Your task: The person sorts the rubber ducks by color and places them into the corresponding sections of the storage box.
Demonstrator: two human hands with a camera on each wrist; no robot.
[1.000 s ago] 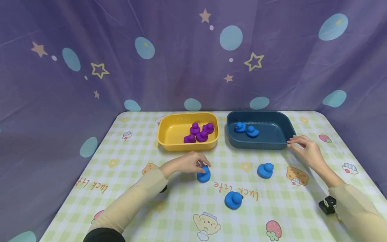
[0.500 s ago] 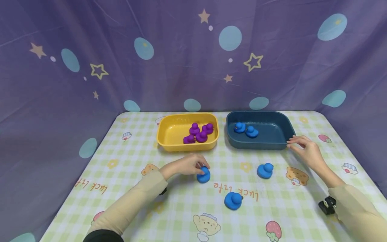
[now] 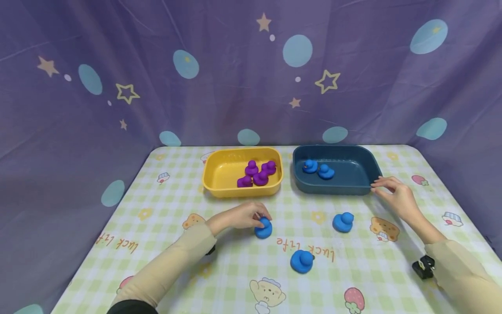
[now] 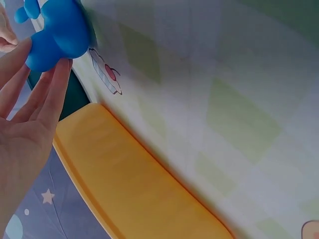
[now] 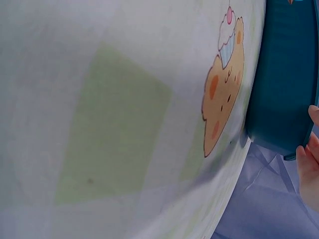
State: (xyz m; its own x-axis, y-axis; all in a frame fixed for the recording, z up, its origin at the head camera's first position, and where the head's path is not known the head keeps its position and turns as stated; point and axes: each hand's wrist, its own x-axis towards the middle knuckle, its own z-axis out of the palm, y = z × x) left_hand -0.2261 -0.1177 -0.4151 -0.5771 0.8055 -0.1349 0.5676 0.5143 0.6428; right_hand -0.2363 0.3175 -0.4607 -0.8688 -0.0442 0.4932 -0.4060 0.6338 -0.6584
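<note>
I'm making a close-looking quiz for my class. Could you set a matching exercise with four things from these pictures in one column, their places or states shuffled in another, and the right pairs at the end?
Column one
1. Left hand
2. Right hand
3. Purple ducks
4. Dark blue tub

Column two
A. At the corner of a tub's rim
B. Has two blue ducks inside
C. Fingers on a blue duck outside the tubs
D. Inside the yellow tub

Pairs: 1-C, 2-A, 3-D, 4-B
</note>
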